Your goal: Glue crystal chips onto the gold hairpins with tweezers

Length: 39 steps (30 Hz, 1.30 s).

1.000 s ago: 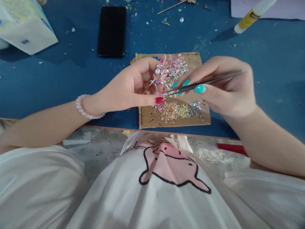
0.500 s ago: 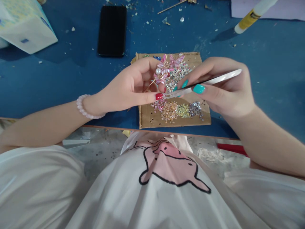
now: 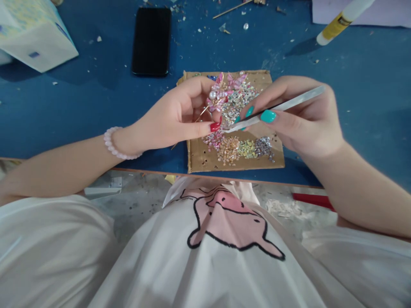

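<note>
Between the fingers of my left hand [image 3: 180, 113] is a hairpin [image 3: 218, 93] with pink butterflies, pearls and a thin gold-coloured stem. My right hand [image 3: 305, 117] grips metal tweezers [image 3: 289, 102]. Their tips reach close to my left thumb, below the butterflies; whether they pinch anything is too small to tell. Under both hands lies a piece of cardboard [image 3: 197, 160]. On it are small heaps of chips: pink [image 3: 213, 140], orange [image 3: 228, 150], yellow [image 3: 247, 148] and grey-violet [image 3: 265, 147]. A larger silvery heap [image 3: 239, 102] is partly hidden behind the hairpin and my fingers.
A black phone [image 3: 151, 42] lies beyond my left hand on the blue table [image 3: 96, 98]. At the far left stands a tissue box [image 3: 41, 42]. A glue bottle [image 3: 337, 28] is at the upper right. A loose pearl [image 3: 245, 26] and a thin stick [image 3: 233, 9] lie at the back.
The tweezers have turned a little in my right hand, and their rear end sits slightly higher. The hairpin has tilted slightly in my left hand. Both hands stay in nearly the same place.
</note>
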### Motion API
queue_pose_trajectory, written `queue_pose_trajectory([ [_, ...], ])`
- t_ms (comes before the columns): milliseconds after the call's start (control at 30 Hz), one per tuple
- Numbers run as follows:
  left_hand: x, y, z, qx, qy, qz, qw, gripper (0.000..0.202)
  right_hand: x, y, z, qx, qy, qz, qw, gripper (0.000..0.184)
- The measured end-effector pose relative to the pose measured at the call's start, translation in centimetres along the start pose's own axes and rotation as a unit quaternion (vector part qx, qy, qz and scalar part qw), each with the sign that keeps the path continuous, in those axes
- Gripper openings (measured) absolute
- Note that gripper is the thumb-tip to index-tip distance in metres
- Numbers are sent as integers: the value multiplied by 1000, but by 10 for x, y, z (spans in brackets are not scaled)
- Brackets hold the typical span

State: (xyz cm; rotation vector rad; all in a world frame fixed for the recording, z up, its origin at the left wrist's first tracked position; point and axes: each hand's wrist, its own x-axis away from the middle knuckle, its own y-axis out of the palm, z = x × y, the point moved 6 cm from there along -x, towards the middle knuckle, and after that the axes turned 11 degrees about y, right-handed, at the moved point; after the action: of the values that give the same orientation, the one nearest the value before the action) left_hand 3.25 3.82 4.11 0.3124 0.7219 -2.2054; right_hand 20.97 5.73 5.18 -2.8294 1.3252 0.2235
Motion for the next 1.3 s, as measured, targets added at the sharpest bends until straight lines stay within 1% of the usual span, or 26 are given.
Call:
queue_pose_trajectory([
  [100, 0, 0, 1, 15, -5, 9, 1000, 38, 1, -1, 1, 9, -3, 8, 1000, 12],
  [233, 1, -1, -2, 29, -19, 23, 999, 34, 0, -2, 3, 0, -3, 2, 1000, 11],
  [300, 1, -2, -5, 32, -14, 19, 999, 37, -1, -2, 4, -9, -7, -2, 1000, 8],
  [433, 2, -2, -9, 27, 17, 5, 999, 44, -2, -1, 5, -27, -31, -12, 999, 7],
  [600, 3, -2, -10, -10, 16, -11, 1000, 50, -3, -2, 4, -26, -27, 8, 999, 7],
  [700, 3, -1, -9, -19, 15, -16, 1000, 53, -3, -1, 4, -25, -24, 2, 999, 6],
  [900, 3, -1, -9, 15, 22, -4, 1000, 51, -1, -3, 6, 7, -10, 22, 1000, 7],
  [1033, 3, -2, -10, 7, 14, -1, 1000, 51, 0, -2, 5, 19, -8, 25, 999, 7],
  [1200, 3, -3, -12, 55, 1, 17, 998, 50, -1, -2, 1, 35, -35, 27, 998, 8],
  [1300, 3, -3, -13, 65, 0, 19, 998, 52, -2, -2, 1, 44, -32, 29, 998, 9],
])
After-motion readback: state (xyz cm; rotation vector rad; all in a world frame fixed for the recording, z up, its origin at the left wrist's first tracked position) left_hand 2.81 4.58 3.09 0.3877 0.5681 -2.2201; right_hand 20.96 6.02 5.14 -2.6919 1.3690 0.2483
